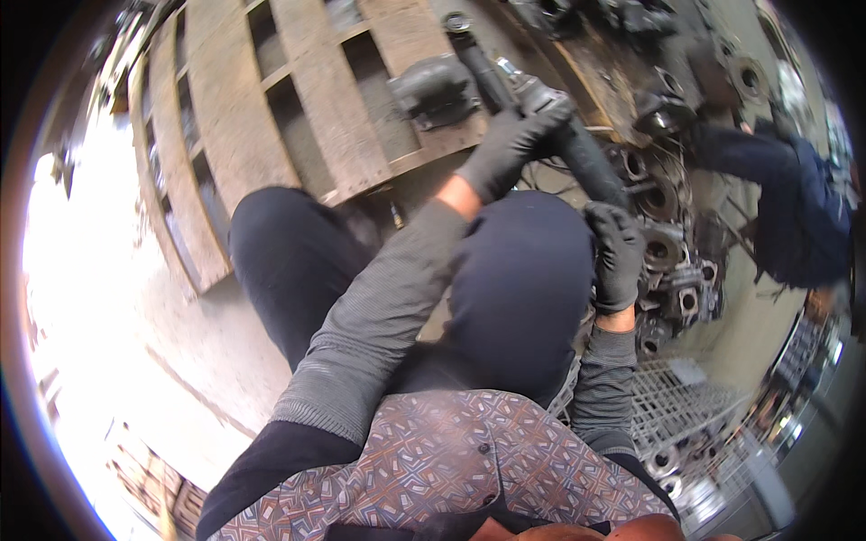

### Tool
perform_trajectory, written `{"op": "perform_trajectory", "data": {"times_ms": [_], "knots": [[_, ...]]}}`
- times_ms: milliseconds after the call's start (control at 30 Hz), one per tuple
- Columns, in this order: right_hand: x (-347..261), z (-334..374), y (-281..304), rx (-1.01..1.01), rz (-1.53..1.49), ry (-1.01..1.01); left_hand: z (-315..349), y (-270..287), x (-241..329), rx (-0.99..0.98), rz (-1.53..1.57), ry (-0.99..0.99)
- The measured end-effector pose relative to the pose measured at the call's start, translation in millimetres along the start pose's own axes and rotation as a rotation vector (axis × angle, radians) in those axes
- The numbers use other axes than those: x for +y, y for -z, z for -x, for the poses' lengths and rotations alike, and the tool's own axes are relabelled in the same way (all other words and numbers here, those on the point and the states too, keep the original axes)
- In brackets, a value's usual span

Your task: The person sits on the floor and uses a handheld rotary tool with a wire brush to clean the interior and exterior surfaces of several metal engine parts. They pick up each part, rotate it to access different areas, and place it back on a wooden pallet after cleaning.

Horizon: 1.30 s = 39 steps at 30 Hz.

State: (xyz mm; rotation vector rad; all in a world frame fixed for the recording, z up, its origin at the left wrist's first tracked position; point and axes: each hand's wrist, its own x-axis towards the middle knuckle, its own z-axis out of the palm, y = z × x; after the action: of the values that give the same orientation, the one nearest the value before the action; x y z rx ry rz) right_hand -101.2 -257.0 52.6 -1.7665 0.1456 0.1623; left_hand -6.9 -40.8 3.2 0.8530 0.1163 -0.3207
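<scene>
A long, dark hydraulic cylinder (591, 167) slants over my right knee, its narrower far part ending in a round eye over the pallet's edge. My left hand (519, 144), in a dark glove, is closed round its middle beside a grey metal fitting (534, 92). At the near end of the tube, my right hand (617, 257) is also gloved, with its fingers curled against it; the palm side is hidden. A grey, rounded metal housing (437, 90) sits on the pallet's near right corner, left of the cylinder.
The slatted wooden pallet (320, 108) lies ahead of my knees. Greasy metal castings (663, 248) crowd the floor on the right, with a white wire basket (681, 401) nearer me. Another person (798, 198) in dark blue clothes is at the far right.
</scene>
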Motion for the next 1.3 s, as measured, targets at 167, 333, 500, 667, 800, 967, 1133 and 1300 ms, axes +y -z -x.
{"op": "perform_trajectory", "data": {"times_ms": [167, 333, 500, 667, 800, 967, 1133, 1300], "knots": [[-7.9, -31.6, -3.5, 0.103, 0.293, 0.127, -12.6, -6.3, -12.0, 0.031, -0.048, 0.075], [30.8, -61.7, -21.7, -0.167, 0.055, 0.039, -8.6, 0.7, -17.0, -0.106, -0.115, 0.120], [59.0, -46.1, -27.4, -0.205, -0.176, -0.005, -5.5, 6.6, -22.1, 0.027, -0.358, 0.325], [71.5, -31.4, -37.0, -0.111, -0.423, -0.038, -0.1, 1.0, -18.0, -0.064, -0.380, 0.404], [72.7, -7.2, -17.2, -0.078, -0.574, -0.136, 2.0, -5.0, -21.7, -0.136, -0.241, 0.517], [89.1, 40.1, 33.7, 0.158, -0.273, -0.124, -3.7, 22.0, -7.8, 0.033, -0.071, 0.433], [118.3, 114.6, 109.3, 0.418, -0.048, -0.240, 4.0, 44.9, 9.4, 0.203, -0.113, 0.314], [141.6, 196.7, 122.4, 0.701, -0.535, -0.488, 32.8, 37.6, 27.9, 0.273, -0.134, 0.198]]}}
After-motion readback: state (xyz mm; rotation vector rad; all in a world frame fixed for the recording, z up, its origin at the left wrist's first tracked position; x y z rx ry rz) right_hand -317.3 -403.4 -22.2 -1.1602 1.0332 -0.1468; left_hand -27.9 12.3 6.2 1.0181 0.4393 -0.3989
